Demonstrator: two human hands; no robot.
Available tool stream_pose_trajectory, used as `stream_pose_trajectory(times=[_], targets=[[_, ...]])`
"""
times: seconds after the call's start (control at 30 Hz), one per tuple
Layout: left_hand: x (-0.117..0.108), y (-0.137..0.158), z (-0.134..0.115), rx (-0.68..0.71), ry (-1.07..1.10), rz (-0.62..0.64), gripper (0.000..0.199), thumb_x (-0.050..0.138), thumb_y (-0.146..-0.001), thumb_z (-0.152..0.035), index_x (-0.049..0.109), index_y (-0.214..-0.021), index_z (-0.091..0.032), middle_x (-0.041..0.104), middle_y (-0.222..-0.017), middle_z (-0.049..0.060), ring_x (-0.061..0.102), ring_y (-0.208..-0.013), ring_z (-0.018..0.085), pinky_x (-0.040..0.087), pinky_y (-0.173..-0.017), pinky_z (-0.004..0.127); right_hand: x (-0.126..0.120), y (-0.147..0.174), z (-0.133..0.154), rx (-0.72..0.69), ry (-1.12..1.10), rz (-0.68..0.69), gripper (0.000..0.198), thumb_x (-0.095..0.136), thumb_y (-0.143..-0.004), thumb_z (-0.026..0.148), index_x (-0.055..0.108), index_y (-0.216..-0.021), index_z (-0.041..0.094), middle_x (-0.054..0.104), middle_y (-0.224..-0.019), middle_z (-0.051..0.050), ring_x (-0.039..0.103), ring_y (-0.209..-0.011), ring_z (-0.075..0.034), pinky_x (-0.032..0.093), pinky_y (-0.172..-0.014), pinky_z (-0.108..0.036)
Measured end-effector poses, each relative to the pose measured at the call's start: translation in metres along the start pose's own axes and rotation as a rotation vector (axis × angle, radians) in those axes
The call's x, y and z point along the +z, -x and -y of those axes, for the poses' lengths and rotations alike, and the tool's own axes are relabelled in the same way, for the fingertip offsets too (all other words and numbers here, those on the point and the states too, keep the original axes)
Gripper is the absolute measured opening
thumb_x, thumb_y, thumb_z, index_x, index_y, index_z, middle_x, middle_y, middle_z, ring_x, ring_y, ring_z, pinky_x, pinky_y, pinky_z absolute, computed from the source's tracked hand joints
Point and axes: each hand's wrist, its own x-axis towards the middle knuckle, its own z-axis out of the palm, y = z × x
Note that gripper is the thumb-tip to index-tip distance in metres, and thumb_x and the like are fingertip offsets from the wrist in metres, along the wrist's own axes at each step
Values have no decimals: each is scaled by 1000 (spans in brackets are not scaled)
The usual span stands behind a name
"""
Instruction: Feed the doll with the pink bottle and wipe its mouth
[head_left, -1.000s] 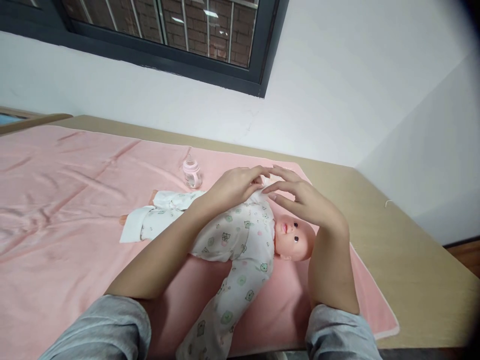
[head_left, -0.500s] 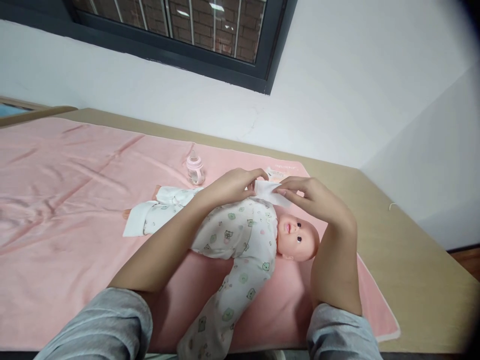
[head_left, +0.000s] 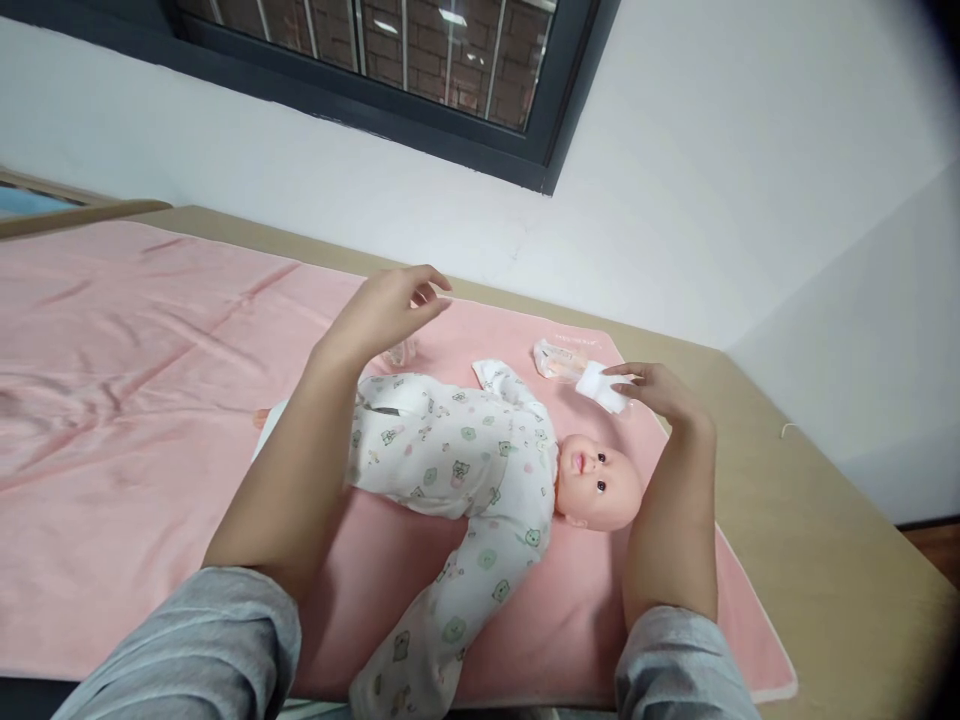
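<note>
A baby doll [head_left: 450, 450] lies on its back in a white patterned outfit, its bald head to the right. Beyond its head my right hand [head_left: 660, 388] pinches the edge of a folded white cloth [head_left: 600, 388], low over the pink blanket. A clear packet with printing [head_left: 556, 360] lies beside the cloth, partly covered by it. My left hand [head_left: 394, 305] hovers over a baby bottle [head_left: 403, 352], holding nothing, its thumb apart from loosely bent fingers. That hand and forearm hide most of the bottle and the doll's legs.
The pink blanket [head_left: 135, 400] spreads over a wooden table [head_left: 810, 520], whose bare edge shows at the right and back. Behind it stands a white wall [head_left: 450, 225] with a dark-framed window [head_left: 480, 150].
My left hand has let go of the cloth and moved left toward the bottle. My right hand has carried the cloth right, away from the doll's chest, to beside the packet.
</note>
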Motion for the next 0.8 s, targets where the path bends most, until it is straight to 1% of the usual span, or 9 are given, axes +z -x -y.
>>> stream_pose_trajectory(times=[0.13, 0.2, 0.23, 0.33, 0.43, 0.53, 0.67, 0.73, 0.8], targets=[[-11, 0, 9, -123, 35, -141, 22, 57, -85, -36, 69, -100, -23, 72, -90, 2, 67, -86, 22, 50, -79, 33, 18, -28, 1, -67, -416, -2, 41, 68, -79, 31, 68, -119, 23, 68, -122, -6, 67, -100, -20, 52, -97, -37], [-13, 1, 11, -190, 37, -181, 21, 56, -85, -34, 69, -97, -24, 72, -88, 2, 67, -85, 22, 50, -76, 33, 30, -44, 0, -94, -621, 48, 48, 72, -77, 30, 65, -125, 26, 64, -131, -4, 67, -107, -20, 51, -103, -37], [-13, 1, 12, -214, 34, -195, 20, 56, -84, -34, 69, -97, -24, 72, -88, 2, 67, -84, 22, 50, -75, 34, 36, -51, -2, -88, -682, 84, 52, 73, -77, 29, 63, -127, 27, 64, -132, -3, 67, -108, -20, 50, -105, -38], [-14, 1, 14, -232, 37, -220, 19, 56, -83, -33, 69, -94, -24, 72, -87, 1, 67, -83, 22, 49, -72, 33, 52, -67, -16, -5, -715, 165, 58, 74, -76, 27, 59, -133, 29, 64, -132, -3, 69, -106, -20, 51, -105, -39], [-14, 1, 16, -223, 55, -226, 18, 57, -83, -33, 69, -92, -24, 72, -86, 1, 66, -79, 21, 48, -69, 32, 59, -73, -35, 48, -705, 140, 61, 74, -75, 26, 58, -133, 25, 63, -133, -5, 72, -97, -19, 54, -102, -39], [-14, 1, 18, -245, 35, -233, 19, 57, -83, -34, 69, -92, -24, 72, -87, 1, 66, -79, 21, 47, -68, 32, 57, -72, -51, 13, -705, 4, 59, 74, -72, 26, 60, -130, 23, 64, -130, -5, 73, -87, -17, 54, -101, -40], [-14, 0, 21, -280, 0, -217, 23, 57, -82, -37, 69, -96, -24, 71, -92, 1, 66, -83, 22, 47, -70, 33, 51, -68, -66, -58, -660, -215, 44, 69, -71, 30, 69, -114, 21, 70, -113, -6, 71, -76, -16, 54, -96, -43], [-16, 0, 27, -282, -8, -205, 27, 58, -82, -41, 69, -100, -24, 71, -95, 2, 65, -87, 23, 48, -74, 35, 50, -66, -74, -105, -646, -378, 35, 65, -70, 30, 71, -103, 19, 72, -101, -6, 69, -76, -16, 53, -94, -42], [-20, 0, 37, -285, -14, -208, 34, 58, -81, -44, 67, -105, -23, 71, -98, 3, 65, -92, 23, 48, -78, 37, 52, -64, -83, -157, -616, -576, 27, 60, -69, 28, 70, -92, 16, 71, -93, -6, 68, -83, -18, 52, -93, -41]])
